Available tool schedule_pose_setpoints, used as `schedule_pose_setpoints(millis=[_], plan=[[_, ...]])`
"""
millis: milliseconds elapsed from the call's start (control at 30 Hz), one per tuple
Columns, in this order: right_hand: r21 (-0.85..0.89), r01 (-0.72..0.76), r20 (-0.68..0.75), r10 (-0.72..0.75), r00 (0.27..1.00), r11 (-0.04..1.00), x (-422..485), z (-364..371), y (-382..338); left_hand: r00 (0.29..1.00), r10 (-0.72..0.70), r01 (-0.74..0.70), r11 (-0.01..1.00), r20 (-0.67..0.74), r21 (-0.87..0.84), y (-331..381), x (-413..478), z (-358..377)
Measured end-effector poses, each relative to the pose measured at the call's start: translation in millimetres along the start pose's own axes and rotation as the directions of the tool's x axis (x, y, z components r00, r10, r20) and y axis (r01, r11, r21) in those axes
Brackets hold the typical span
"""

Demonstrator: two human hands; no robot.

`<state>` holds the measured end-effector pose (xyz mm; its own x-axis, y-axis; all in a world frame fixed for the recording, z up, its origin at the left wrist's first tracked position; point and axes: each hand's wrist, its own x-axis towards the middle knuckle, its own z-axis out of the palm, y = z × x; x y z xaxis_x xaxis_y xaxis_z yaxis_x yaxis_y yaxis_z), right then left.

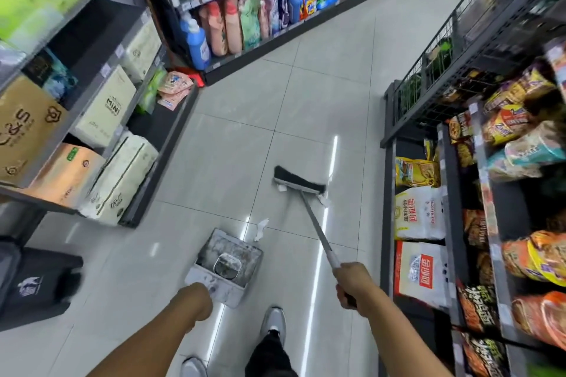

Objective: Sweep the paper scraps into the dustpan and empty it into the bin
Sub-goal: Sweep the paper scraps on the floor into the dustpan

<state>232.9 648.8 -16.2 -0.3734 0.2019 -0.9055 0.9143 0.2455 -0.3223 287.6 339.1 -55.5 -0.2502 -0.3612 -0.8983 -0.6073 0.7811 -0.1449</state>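
Note:
My right hand [355, 285] grips the grey handle of a broom [318, 226] whose black-bristled head [298, 181] rests on the tiled floor ahead. White paper scraps lie at both ends of the head, one at the left end [281, 188] and one at the right end [323, 199]. Another crumpled scrap [261, 228] lies just beyond the dustpan's mouth. My left hand [197, 300] holds the dirty white dustpan [228, 263] from behind, its mouth facing the broom. A black bin [36, 285] stands at the lower left.
Shelves of tissue boxes [104, 107] line the left, detergent bottles [245, 18] the far side, and snack and flour bags [419, 214] the right. My feet [274, 320] stand on the tiled aisle floor [232, 138] between them.

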Motion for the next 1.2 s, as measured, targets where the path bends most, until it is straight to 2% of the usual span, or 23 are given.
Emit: schedule_pose_setpoints(millis=[167,267,333,433,567,700,767,967,1033,1067,1100,1200], plan=[[0.112,0.110,-0.041,-0.106,0.994,0.988,-54.3,-53.4,-12.0,0.998,0.031,-0.022,0.985,0.048,-0.170,8.2,-7.4,-13.3],[0.216,0.079,-0.071,-0.065,0.995,0.973,-40.4,-68.9,-20.2,0.995,-0.028,0.044,0.984,0.094,-0.171,8.6,-7.2,-9.1],[0.312,0.058,-0.092,-0.030,0.995,0.948,-21.6,-71.5,-25.3,0.997,-0.032,0.047,0.980,0.077,-0.195,5.9,1.8,-4.2],[0.404,0.026,-0.123,0.027,0.992,0.915,4.8,-63.5,-26.8,0.998,-0.037,0.044,0.983,0.044,-0.179,-0.2,17.7,2.2],[0.515,-0.064,-0.102,0.135,0.986,0.855,8.1,-0.1,-10.7,0.997,0.080,-0.079,0.997,0.023,-0.022,-9.3,20.5,3.6],[0.696,-0.123,-0.019,0.189,0.982,0.708,-37.5,101.1,10.3,0.995,0.077,-0.087,0.980,0.061,0.181,-39.5,6.4,-8.7],[0.776,-0.154,0.066,0.164,0.984,0.611,-54.5,123.9,17.0,0.992,0.096,-0.114,0.964,0.086,0.240,-46.5,3.0,-13.9],[0.952,-0.200,0.218,-0.058,0.974,0.230,-90.3,96.6,39.6,0.991,0.110,-0.126,0.951,0.071,0.284,-76.9,0.3,-35.2],[0.965,-0.210,0.227,-0.104,0.968,0.155,-96.8,84.1,42.9,0.989,0.124,-0.142,0.940,0.078,0.309,-84.6,2.4,-36.3],[0.962,-0.206,0.227,-0.107,0.968,0.179,-96.4,82.3,42.6,0.989,0.124,-0.144,0.939,0.083,0.314,-87.3,2.9,-36.4],[0.950,-0.193,0.218,-0.079,0.973,0.244,-94.1,87.3,41.2,0.989,0.124,-0.145,0.940,0.087,0.308,-90.8,3.7,-35.8],[0.826,-0.073,0.069,0.029,0.997,0.559,-85.1,124.3,32.9,0.986,0.158,-0.169,0.946,0.062,0.276,-97.9,5.2,-33.9]])
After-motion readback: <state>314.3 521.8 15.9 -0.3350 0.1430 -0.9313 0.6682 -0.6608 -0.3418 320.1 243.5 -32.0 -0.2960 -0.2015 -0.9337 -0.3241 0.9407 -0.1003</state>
